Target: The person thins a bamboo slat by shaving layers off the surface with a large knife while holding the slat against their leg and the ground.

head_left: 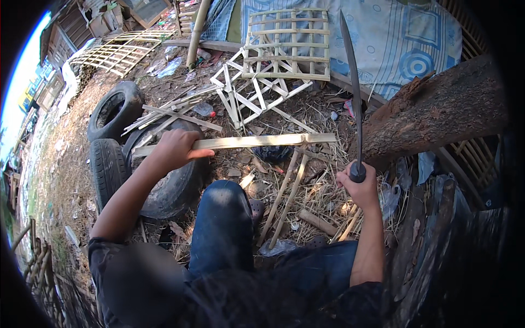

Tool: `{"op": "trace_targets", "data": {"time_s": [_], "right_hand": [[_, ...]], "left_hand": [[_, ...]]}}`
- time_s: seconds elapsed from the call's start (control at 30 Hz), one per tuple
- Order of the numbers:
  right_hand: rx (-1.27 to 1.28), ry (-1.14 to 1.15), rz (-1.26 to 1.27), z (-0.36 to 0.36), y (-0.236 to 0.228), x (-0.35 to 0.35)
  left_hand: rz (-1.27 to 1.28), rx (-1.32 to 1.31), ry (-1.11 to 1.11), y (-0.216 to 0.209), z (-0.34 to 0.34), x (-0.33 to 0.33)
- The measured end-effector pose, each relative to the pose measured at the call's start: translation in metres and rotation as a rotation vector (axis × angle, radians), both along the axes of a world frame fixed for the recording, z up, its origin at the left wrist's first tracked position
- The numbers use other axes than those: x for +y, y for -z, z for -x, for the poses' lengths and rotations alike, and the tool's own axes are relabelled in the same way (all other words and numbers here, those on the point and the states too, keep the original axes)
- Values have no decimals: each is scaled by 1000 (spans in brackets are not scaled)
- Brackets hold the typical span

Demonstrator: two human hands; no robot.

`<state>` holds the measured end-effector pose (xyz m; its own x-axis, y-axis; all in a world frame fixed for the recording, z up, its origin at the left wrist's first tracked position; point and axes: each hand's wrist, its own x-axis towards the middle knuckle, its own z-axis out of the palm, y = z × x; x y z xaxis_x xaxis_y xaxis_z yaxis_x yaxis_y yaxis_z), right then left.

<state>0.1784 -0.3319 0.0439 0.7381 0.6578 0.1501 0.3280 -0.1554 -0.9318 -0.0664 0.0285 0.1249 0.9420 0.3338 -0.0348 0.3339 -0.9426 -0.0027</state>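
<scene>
My left hand (174,148) is closed round a pale split bamboo strip (246,141), which lies level across the view with its far end out to the right. A darker joint shows near that right end. In my right hand (359,185) is the black handle of a machete (353,71). Its long dark blade stands nearly upright, the tip pointing away at the top. Blade and strip are apart, with the blade just right of the strip's end. Beneath the left hand lies a worn tyre (178,183).
More tyres (115,109) lie at the left. Ahead stand a woven bamboo lattice (286,46) and a heap of bamboo strips (257,98). A thick tree trunk (437,112) slants in from the right. Bamboo sticks (290,197) and shavings litter the ground before my knees.
</scene>
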Motion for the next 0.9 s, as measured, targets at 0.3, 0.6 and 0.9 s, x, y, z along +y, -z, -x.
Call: {"op": "trace_targets", "data": {"time_s": [0.3, 0.6, 0.9], "right_hand": [[-236, -172, 339, 72, -15, 46], [-437, -298, 325, 111, 19, 79], [-545, -288, 301, 104, 24, 78]], "left_hand": [[740, -170, -385, 48, 69, -95], [637, -245, -372, 57, 77, -141], [688, -158, -448, 65, 89, -152]]}}
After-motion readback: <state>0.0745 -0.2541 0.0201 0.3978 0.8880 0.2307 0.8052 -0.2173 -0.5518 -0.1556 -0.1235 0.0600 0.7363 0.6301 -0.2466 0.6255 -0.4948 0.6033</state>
